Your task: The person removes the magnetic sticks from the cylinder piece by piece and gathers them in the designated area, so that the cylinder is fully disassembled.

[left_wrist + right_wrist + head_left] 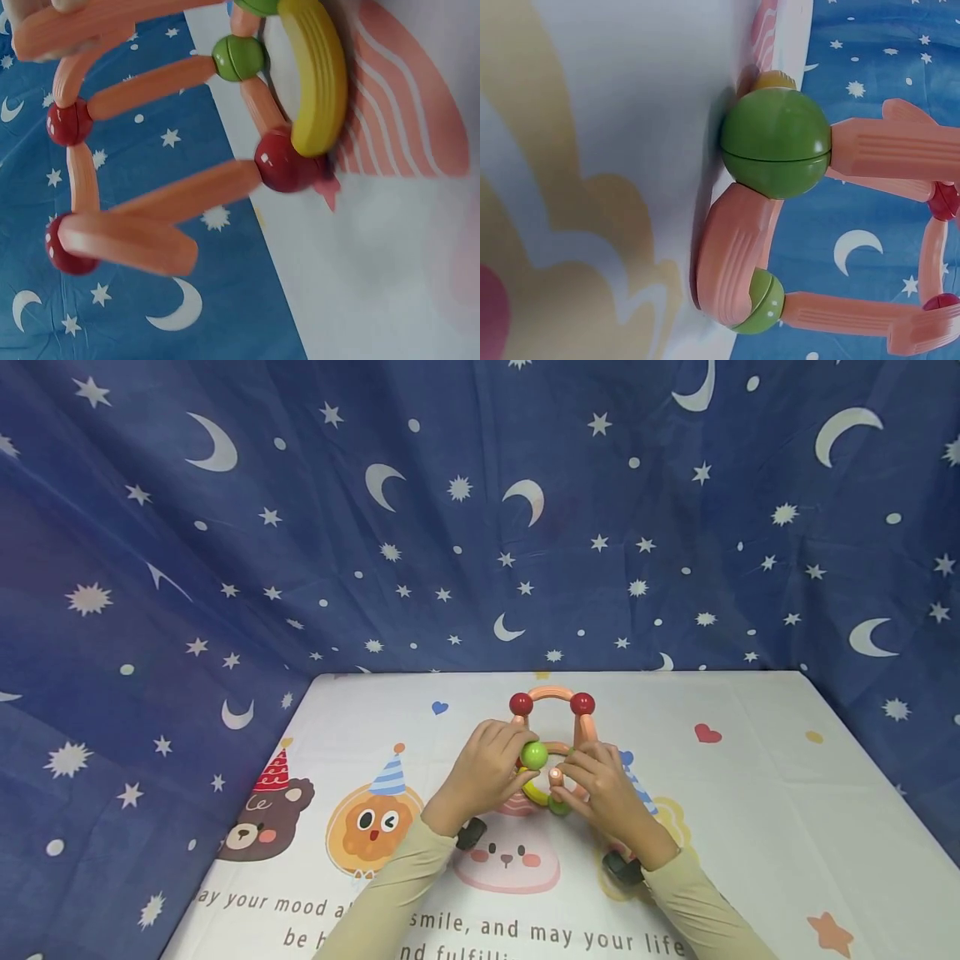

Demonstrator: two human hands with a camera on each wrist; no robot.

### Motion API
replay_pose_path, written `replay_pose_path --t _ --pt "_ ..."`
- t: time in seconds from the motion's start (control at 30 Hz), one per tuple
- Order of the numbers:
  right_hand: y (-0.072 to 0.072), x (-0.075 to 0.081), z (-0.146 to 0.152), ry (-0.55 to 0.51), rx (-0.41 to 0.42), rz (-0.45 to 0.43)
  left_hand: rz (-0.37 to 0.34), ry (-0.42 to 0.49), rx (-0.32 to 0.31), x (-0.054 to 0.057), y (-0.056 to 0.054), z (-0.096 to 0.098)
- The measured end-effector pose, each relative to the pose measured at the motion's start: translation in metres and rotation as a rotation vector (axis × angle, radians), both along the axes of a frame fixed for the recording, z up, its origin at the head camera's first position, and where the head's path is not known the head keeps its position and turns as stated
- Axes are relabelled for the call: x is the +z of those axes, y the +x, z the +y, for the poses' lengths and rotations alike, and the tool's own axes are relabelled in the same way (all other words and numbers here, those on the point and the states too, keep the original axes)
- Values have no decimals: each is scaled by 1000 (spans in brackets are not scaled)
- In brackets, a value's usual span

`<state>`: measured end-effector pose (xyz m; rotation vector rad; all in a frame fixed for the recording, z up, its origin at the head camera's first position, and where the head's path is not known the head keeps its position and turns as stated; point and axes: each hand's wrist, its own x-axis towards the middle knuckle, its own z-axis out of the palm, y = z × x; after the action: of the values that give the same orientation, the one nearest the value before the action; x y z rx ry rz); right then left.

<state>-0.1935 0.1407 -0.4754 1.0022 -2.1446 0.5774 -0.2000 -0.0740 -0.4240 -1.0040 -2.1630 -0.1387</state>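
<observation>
In the head view, my left hand (487, 768) pinches a green ball (534, 755) between thumb and fingers. My right hand (606, 783) pinches a short orange rod (556, 774), its end facing the camera. Around and behind both hands stands a ball-and-rod toy frame of orange rods (731, 255), red balls (287, 160) and green balls (776, 142). A curved yellow rod (321, 79) lies low in it, on the table side. Two red balls joined by a curved orange rod (551, 692) form its far top. My hands cover part of the frame in the head view.
A white tablecloth (750, 827) printed with cartoon figures and lettering covers the table. Blue curtains (450, 543) with moons and stars hang behind it and at the sides. Dark wrist devices (622, 867) sit at both wrists.
</observation>
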Motion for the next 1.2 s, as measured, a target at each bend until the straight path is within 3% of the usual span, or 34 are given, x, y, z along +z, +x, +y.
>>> replay_pose_path --t 0.23,0.67,1.2 --pt "-1 1 3 6 -7 -32 -37 0 18 -4 -2 -17" --pt "-5 8 8 58 -9 21 -89 51 45 -16 -7 -37" --pt "-5 10 11 68 35 22 -174 48 109 -31 -26 -60"
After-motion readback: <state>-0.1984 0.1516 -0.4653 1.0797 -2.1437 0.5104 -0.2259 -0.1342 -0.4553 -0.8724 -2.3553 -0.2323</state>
